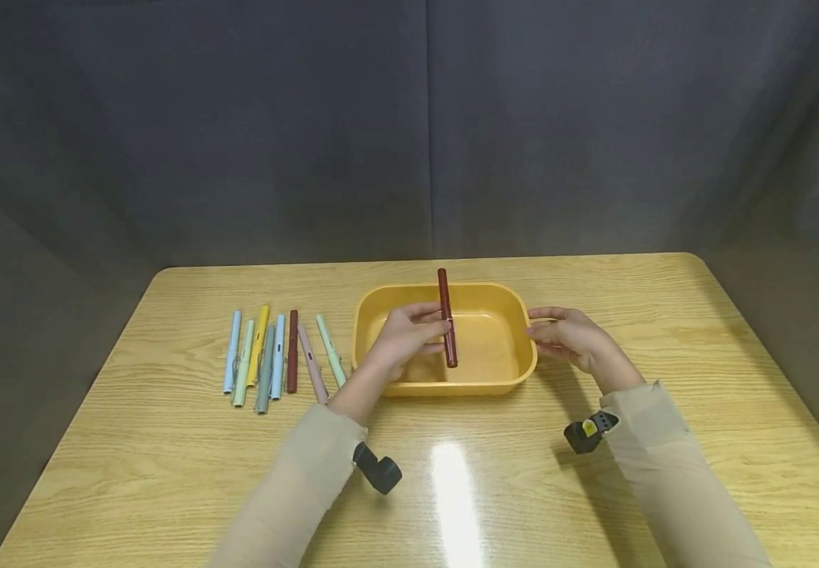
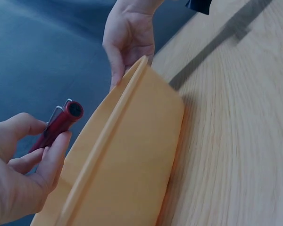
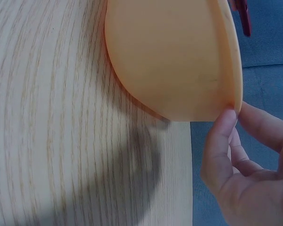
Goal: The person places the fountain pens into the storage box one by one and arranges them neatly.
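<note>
My left hand [image 1: 398, 335] pinches a dark red pen [image 1: 445, 300] between thumb and fingers, over the yellow plastic tray [image 1: 445, 389]. The pen's wire clip and round end show in the left wrist view, where the pen [image 2: 59, 123] is clear of the tray wall [image 2: 137, 141]. At the tray's right end, my right hand [image 1: 573, 339] holds the rim, the thumb and a finger meeting at its edge in the right wrist view. To the left, several capped pens [image 1: 292, 351] lie side by side on the table, among them blue, green, yellow, dark red and mauve ones.
The wooden table [image 1: 168, 473] has a rounded back edge, with a dark curtain [image 1: 310, 134] hanging behind it. A light green pen [image 1: 331, 351] lies closest to the tray's left side, near my left forearm. A bright reflection shows in front of the tray.
</note>
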`<state>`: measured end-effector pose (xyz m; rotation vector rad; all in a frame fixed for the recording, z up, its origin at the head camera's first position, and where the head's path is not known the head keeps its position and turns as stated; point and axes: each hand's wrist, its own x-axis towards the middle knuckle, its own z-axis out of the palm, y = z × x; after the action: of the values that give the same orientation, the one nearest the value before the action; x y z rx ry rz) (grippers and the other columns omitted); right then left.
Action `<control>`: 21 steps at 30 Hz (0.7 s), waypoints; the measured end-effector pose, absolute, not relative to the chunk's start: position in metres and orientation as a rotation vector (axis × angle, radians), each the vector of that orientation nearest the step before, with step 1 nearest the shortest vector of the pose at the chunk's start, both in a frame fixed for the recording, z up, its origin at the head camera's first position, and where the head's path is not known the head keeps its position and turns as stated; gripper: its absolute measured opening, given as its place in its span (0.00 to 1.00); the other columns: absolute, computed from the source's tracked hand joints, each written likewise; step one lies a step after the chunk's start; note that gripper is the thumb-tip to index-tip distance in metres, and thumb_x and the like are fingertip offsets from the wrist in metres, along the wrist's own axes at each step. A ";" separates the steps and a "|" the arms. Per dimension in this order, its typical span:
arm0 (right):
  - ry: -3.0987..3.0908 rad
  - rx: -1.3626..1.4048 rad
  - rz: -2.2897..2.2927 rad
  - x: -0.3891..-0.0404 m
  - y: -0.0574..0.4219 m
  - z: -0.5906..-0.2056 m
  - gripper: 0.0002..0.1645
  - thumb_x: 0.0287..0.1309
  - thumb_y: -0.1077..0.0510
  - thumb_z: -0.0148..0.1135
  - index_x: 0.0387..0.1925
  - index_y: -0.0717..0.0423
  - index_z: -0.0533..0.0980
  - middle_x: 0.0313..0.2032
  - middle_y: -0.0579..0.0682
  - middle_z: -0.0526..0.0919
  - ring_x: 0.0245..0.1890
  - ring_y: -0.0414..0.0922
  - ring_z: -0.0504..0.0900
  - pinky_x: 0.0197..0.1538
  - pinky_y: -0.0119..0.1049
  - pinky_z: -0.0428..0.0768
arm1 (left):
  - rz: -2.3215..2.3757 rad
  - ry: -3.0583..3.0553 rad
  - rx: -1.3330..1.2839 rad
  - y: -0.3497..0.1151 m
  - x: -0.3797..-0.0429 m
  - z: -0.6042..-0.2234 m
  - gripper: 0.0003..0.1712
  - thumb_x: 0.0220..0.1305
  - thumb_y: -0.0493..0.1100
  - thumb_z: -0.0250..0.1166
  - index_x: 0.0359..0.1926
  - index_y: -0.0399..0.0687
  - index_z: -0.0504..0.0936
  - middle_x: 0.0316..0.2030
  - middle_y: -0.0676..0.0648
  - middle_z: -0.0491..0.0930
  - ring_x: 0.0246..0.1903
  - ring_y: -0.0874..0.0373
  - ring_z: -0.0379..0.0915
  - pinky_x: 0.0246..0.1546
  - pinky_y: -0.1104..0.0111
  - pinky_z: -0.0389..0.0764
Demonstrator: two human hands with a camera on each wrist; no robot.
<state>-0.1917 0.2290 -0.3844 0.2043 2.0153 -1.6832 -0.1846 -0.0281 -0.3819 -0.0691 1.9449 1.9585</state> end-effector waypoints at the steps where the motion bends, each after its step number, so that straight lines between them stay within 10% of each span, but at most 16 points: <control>1: 2.014 0.206 -1.685 -0.192 0.229 -0.385 0.33 0.63 0.66 0.53 0.66 0.71 0.55 0.28 0.37 0.79 0.29 0.31 0.79 0.37 0.21 0.83 | 1.963 1.931 -0.075 -0.025 -0.185 -0.383 0.28 0.62 0.32 0.60 0.64 0.34 0.68 0.59 0.36 0.73 0.47 0.50 0.79 0.45 0.67 0.87; 21: 2.037 0.236 -1.652 -0.191 0.228 -0.386 0.34 0.64 0.64 0.54 0.67 0.68 0.55 0.29 0.35 0.78 0.30 0.30 0.78 0.39 0.21 0.83 | 1.946 1.861 -0.104 0.019 -0.189 -0.403 0.28 0.61 0.28 0.59 0.64 0.30 0.66 0.61 0.34 0.71 0.53 0.42 0.77 0.50 0.61 0.85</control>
<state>-0.1914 0.2284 -0.3858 0.2363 2.0368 -1.6518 -0.1895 0.0189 -0.4026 -0.1045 1.8608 1.9459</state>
